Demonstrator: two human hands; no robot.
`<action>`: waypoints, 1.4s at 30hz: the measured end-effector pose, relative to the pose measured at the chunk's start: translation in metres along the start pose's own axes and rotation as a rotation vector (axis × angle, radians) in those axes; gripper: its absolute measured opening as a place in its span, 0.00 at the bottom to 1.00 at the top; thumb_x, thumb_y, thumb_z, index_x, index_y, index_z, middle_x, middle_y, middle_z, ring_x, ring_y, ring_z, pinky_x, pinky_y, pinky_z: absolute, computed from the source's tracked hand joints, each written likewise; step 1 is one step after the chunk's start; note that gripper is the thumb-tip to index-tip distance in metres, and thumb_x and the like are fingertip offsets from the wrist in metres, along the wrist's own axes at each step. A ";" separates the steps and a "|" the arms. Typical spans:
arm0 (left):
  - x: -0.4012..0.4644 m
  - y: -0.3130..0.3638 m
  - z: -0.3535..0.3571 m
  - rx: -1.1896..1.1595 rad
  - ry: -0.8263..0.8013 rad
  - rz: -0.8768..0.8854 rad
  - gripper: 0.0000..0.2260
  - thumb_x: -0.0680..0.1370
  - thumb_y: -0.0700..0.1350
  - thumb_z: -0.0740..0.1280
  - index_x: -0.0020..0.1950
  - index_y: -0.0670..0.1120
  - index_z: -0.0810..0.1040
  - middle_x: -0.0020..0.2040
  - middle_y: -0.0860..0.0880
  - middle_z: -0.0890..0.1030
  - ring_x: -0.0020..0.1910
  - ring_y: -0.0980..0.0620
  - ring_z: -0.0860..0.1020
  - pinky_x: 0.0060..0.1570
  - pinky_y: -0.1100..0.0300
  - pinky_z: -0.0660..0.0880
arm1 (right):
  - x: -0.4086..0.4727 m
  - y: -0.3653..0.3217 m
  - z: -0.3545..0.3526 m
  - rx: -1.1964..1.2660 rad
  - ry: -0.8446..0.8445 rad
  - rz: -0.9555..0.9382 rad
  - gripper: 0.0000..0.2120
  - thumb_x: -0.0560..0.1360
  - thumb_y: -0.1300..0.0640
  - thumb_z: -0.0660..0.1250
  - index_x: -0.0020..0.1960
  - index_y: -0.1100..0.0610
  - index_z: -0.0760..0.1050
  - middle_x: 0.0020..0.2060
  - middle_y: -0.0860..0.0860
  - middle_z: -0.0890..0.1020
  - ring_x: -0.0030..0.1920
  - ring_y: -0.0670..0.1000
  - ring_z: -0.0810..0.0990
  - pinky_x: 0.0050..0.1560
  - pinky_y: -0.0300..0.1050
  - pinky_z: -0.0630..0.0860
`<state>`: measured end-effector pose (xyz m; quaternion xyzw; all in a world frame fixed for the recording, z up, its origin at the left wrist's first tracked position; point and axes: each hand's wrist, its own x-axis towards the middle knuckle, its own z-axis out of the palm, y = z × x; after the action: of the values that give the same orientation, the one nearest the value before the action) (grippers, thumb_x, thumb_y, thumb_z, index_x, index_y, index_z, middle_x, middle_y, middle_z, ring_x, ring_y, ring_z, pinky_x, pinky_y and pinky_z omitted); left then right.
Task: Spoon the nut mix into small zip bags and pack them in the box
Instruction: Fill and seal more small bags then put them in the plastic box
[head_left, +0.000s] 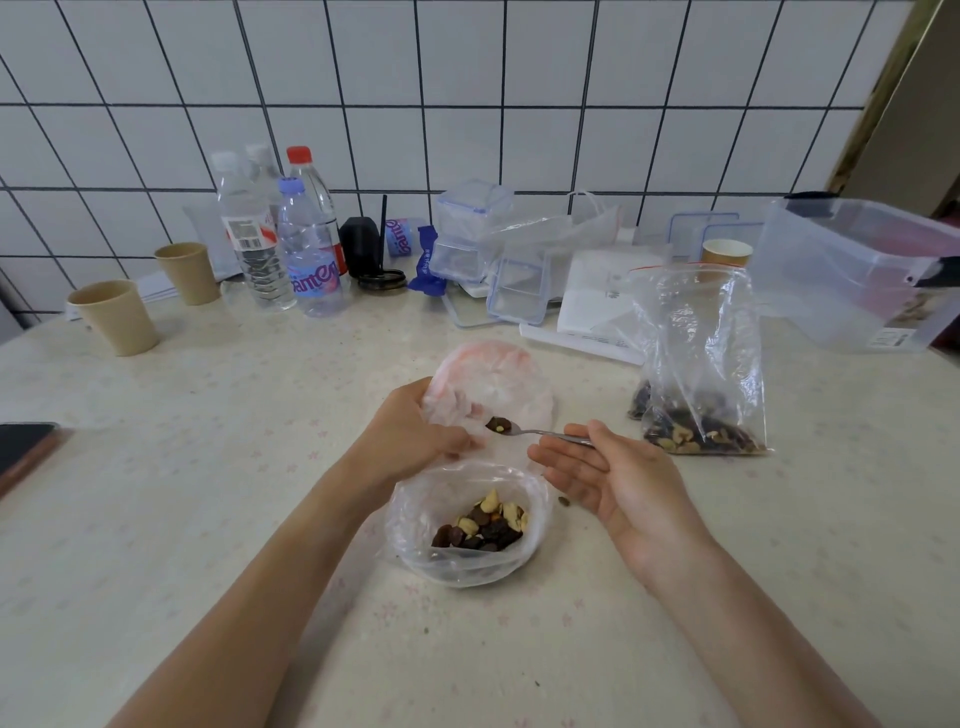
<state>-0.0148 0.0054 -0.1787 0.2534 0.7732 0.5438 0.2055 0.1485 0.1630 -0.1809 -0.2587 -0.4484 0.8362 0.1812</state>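
Nearest, an open plastic bag (467, 525) sits on the table (208, 519), mouth up, with the nut mix (485, 522) piled at its bottom. One loose nut (564, 501) lies on the table just right of it. Right hand (618, 478) is palm-up just beyond and right of that bag; the spoon (535, 431) handle is pinched at the thumb, other fingers straight and relaxed. The spoon bowl points left and carries a small load of nuts. Left hand (415, 431) grips the near edge of a small zip bag (491, 384), fingers curled round the plastic, holding it up off the table; the spoon bowl is at its mouth.

Right of the hands, a larger zip bag (701, 364) stands upright with nut mix in its bottom. Far right, a big clear box (857, 275), tilted. Far centre, stacked clear containers (470, 228) and lids (519, 283), white paper (592, 301), and a paper cup (727, 252) behind the standing bag. Far left, water bottles (291, 234) in a cluster and two tan cups (150, 296). A phone (23, 447) lies at the left edge. White tiled wall (467, 78) behind.
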 end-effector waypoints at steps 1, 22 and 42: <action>0.001 -0.001 0.000 -0.016 0.005 -0.013 0.17 0.69 0.36 0.80 0.54 0.49 0.84 0.50 0.57 0.87 0.43 0.55 0.86 0.36 0.69 0.78 | 0.000 0.000 -0.001 0.011 0.001 0.001 0.16 0.87 0.57 0.59 0.59 0.70 0.75 0.49 0.64 0.87 0.49 0.62 0.88 0.38 0.45 0.85; 0.022 -0.012 0.000 0.203 0.333 0.036 0.34 0.68 0.56 0.82 0.70 0.53 0.71 0.59 0.59 0.75 0.56 0.56 0.76 0.47 0.64 0.72 | 0.001 -0.011 -0.005 -0.059 0.014 -0.142 0.16 0.87 0.55 0.59 0.57 0.66 0.78 0.49 0.63 0.87 0.49 0.60 0.88 0.35 0.45 0.84; -0.119 0.003 -0.021 0.425 0.150 0.137 0.17 0.80 0.61 0.66 0.39 0.53 0.82 0.27 0.56 0.78 0.27 0.59 0.74 0.31 0.69 0.69 | -0.089 -0.025 -0.009 -0.437 -0.241 -0.447 0.17 0.83 0.50 0.61 0.53 0.64 0.80 0.43 0.61 0.87 0.45 0.62 0.88 0.34 0.52 0.85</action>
<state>0.0666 -0.0821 -0.1642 0.3016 0.8644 0.3989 0.0523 0.2267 0.1346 -0.1402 -0.0860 -0.6811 0.6842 0.2463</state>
